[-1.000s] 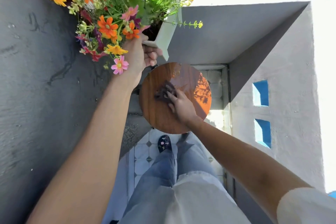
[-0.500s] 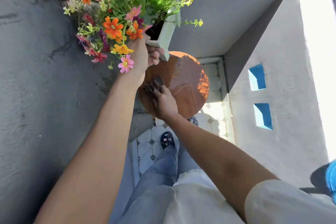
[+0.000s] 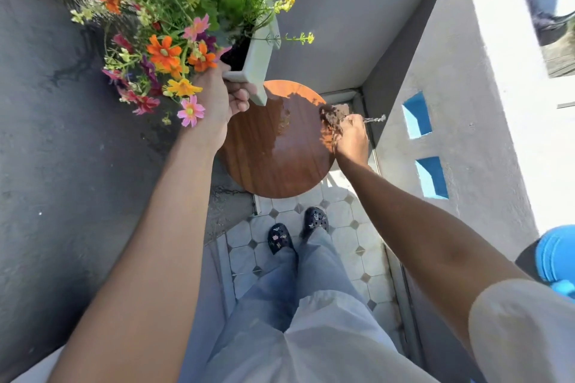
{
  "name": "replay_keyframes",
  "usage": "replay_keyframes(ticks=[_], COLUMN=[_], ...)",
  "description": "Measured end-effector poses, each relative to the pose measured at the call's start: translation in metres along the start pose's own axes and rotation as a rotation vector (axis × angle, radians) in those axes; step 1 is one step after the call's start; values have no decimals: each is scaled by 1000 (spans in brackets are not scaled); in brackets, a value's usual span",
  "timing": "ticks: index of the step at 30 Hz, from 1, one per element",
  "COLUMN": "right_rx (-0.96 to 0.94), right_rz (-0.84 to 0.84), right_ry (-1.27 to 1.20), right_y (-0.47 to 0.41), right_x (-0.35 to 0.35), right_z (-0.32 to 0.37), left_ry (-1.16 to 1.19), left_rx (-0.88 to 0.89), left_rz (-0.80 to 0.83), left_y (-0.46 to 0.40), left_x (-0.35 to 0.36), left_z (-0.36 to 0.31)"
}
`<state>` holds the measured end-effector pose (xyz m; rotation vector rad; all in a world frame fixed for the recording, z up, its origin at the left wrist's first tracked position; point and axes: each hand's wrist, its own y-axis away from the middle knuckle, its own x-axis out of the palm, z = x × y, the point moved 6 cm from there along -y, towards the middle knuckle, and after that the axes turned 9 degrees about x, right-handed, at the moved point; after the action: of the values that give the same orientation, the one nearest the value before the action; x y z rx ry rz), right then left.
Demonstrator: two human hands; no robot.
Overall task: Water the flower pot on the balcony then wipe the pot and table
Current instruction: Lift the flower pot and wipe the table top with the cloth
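Head view, looking down along both of your outstretched arms. Your left hand (image 3: 225,99) is raised above the near-left rim of the round wooden table (image 3: 264,165), arm extended forward and upward; its fingers curl round the lower corner of the pale square flower pot (image 3: 259,56), gripping it firmly. The pot is held clear of the table top, tilted so that its dark soil faces you and its orange, pink and yellow flowers (image 3: 165,53) spill toward the left, over the wrist and against the grey wall (image 3: 62,134).

Your right hand (image 3: 353,137) reaches to the far-right edge of the table, forearm running diagonally from the lower right, wrist slightly bent. Its fingers are closed over a dark crumpled cloth (image 3: 333,115), which lies at the table's rim; part of the cloth sits in sunlight. A thin string of water (image 3: 375,118) trails off beside the knuckles.

The table top shows a wet sheen near its middle. Beneath it lies the tiled floor (image 3: 342,242), with your two dark shoes (image 3: 280,238) side by side. A blue object (image 3: 557,255) sits at the right margin, near the white parapet (image 3: 466,121).
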<state>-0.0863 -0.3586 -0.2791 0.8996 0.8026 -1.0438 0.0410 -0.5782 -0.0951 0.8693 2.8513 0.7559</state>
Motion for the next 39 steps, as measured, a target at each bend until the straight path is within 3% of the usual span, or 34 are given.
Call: replay_keyframes(ticks=[3, 10, 15, 17, 21, 24, 27, 31, 35, 37, 39], right_rx=[-61, -415, -573, -493, -87, -9, -165, -636, -921, -845, -467], right_rz=[83, 318, 351, 310, 126, 103, 237, 387, 480, 377, 214], right_ry=[38, -63, -11, 3, -72, -118, -53, 21, 95, 111, 14], right_y=[22, 123, 149, 118, 38, 17, 33, 97, 108, 68, 6], right_x=[15, 68, 58, 38, -7, -14, 7, 39, 52, 45, 28], right_z=[22, 86, 50, 19, -24, -12, 13, 38, 42, 45, 42], left_ry=[5, 4, 6, 3, 1, 9, 22, 10, 8, 3, 2], left_rx=[-5, 5, 6, 10, 32, 36, 33, 28, 39, 54, 67], left_rz=[-22, -29, -32, -28, -50, -53, -61, -72, -76, -74, -84], left_y=[0, 0, -2, -2, -2, -3, -6, -11, -17, -20, -23], left_x=[0, 5, 4, 3, 1, 2, 3, 6, 6, 6, 4], left_z=[-1, -1, -2, -4, -7, -11, -13, -17, -25, -29, -33])
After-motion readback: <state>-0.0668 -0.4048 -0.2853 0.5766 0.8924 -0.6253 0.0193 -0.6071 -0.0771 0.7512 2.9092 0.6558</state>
